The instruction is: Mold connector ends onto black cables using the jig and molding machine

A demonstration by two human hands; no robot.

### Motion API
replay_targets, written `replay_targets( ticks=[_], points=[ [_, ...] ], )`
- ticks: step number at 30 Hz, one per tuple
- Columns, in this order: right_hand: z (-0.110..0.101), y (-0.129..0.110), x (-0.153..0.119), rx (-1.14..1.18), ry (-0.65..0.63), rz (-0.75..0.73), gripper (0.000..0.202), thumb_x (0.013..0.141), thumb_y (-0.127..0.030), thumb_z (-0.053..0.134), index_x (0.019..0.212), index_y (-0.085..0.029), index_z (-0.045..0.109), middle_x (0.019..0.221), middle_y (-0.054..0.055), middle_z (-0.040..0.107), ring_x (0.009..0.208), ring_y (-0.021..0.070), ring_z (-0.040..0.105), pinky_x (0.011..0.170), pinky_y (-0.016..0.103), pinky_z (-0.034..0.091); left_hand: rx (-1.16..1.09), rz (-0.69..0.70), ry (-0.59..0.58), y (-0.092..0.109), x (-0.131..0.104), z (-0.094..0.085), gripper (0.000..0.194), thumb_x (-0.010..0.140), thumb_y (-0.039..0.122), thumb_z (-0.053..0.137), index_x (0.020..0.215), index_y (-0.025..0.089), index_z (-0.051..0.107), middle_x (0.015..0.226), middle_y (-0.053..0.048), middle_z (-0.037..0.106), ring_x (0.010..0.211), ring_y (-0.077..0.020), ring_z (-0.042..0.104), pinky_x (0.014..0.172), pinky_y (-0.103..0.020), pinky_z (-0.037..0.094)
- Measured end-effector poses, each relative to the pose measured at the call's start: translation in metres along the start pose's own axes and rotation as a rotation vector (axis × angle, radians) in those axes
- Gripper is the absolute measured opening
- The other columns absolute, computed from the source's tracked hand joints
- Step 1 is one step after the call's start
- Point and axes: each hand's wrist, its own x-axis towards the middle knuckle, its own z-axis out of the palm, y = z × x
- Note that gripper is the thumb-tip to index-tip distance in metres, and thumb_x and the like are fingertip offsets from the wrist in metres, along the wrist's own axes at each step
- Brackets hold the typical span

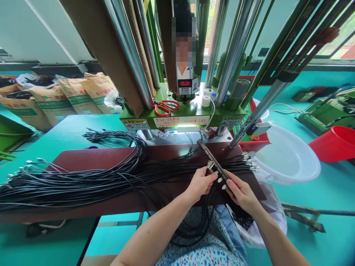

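Observation:
My left hand (202, 182) pinches a few black cables close to their metal connectors (210, 165). In my right hand (240, 192) is the lower end of a long dark metal bar (213, 159), which slants up and away toward the press. Several silvery connectors (220, 180) stick out along the bar's near side, between my two hands. The cables hang from my left hand in a loop (203, 225) over my lap. Behind my hands a bundle of black cables (177, 168) lies along the brown board (91, 157), with connector ends (249, 162) at the right.
A green press (185, 116) with steel columns stands ahead, red-handled scissors (166, 107) on its plate. Right of the board are a white basin (288, 155), a red bucket (337, 144) and a bag-lined bin (273, 218). Paper sacks (52, 101) stand at the left.

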Motion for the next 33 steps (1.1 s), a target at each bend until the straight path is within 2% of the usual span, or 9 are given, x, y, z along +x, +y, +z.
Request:
replay_targets(
  ticks=[5,9,11,14,16,21,26,33],
  points=[
    [0.003,0.003,0.000,-0.086,0.010,-0.059,0.055,0.078,-0.050,0.054,0.123,-0.019,0.052,0.050,-0.004,0.043,0.043,0.0100,0.037,0.038,0.021,0.033,-0.010,0.019,-0.005,-0.002,-0.003,-0.002,0.039,0.066,0.046,0.065,0.069,0.021,0.034,0.038,0.014,0.022,0.029,-0.0014,0.014,0.032,-0.016,0.010],
    [0.004,0.000,0.000,-0.041,-0.009,-0.039,0.053,0.078,-0.049,0.055,0.121,-0.019,0.053,0.050,-0.004,0.042,0.042,0.0083,0.034,0.037,0.020,0.030,0.040,0.049,-0.007,-0.005,-0.002,0.000,0.036,0.069,0.047,0.060,0.069,0.021,0.034,0.039,0.014,0.022,0.030,-0.0020,0.015,0.032,-0.016,0.011],
    [0.005,-0.004,-0.001,0.012,0.009,-0.005,0.055,0.077,-0.050,0.056,0.121,-0.018,0.052,0.054,-0.004,0.043,0.040,0.0062,0.031,0.035,0.019,0.025,0.110,0.133,0.071,-0.004,0.000,0.000,0.033,0.072,0.048,0.056,0.073,0.021,0.037,0.041,0.013,0.028,0.031,-0.0026,0.020,0.033,-0.016,0.016],
    [0.005,-0.008,-0.001,0.097,0.082,0.021,0.058,0.076,-0.051,0.057,0.123,-0.018,0.048,0.054,-0.005,0.042,0.039,0.0053,0.030,0.033,0.017,0.021,0.213,0.300,0.280,-0.001,0.002,-0.006,0.030,0.078,0.049,0.048,0.082,0.021,0.040,0.046,0.010,0.041,0.034,-0.0038,0.032,0.037,-0.016,0.023],
    [0.003,-0.007,-0.001,0.143,0.108,0.011,0.059,0.078,-0.050,0.056,0.127,-0.019,0.043,0.050,-0.007,0.037,0.037,0.0054,0.028,0.032,0.016,0.019,0.256,0.338,0.319,0.000,0.003,-0.011,0.030,0.081,0.050,0.043,0.082,0.020,0.040,0.046,0.009,0.045,0.033,-0.0038,0.033,0.036,-0.015,0.022],
    [-0.001,-0.002,-0.001,0.142,0.048,0.014,0.058,0.078,-0.048,0.055,0.127,-0.019,0.044,0.047,-0.008,0.034,0.038,0.0059,0.026,0.032,0.016,0.019,0.213,0.227,0.115,0.000,0.003,-0.014,0.039,0.079,0.055,0.041,0.068,0.018,0.044,0.039,0.008,0.042,0.024,-0.0034,0.026,0.027,-0.017,0.016],
    [-0.001,-0.003,-0.002,0.107,0.015,-0.023,0.055,0.080,-0.047,0.055,0.125,-0.017,0.046,0.047,-0.008,0.034,0.038,0.0057,0.027,0.033,0.017,0.020,0.091,0.125,-0.005,0.001,0.002,-0.009,0.039,0.075,0.054,0.050,0.061,0.018,0.043,0.035,0.010,0.034,0.024,-0.0027,0.022,0.025,-0.016,0.016],
    [-0.005,-0.004,-0.003,0.110,0.000,-0.010,0.053,0.079,-0.046,0.056,0.123,-0.018,0.049,0.047,-0.008,0.036,0.037,0.0051,0.027,0.033,0.017,0.019,-0.059,0.065,0.001,0.004,0.002,-0.011,0.039,0.070,0.053,0.057,0.059,0.018,0.043,0.033,0.011,0.028,0.026,-0.0018,0.018,0.026,-0.016,0.015]
  ],
)
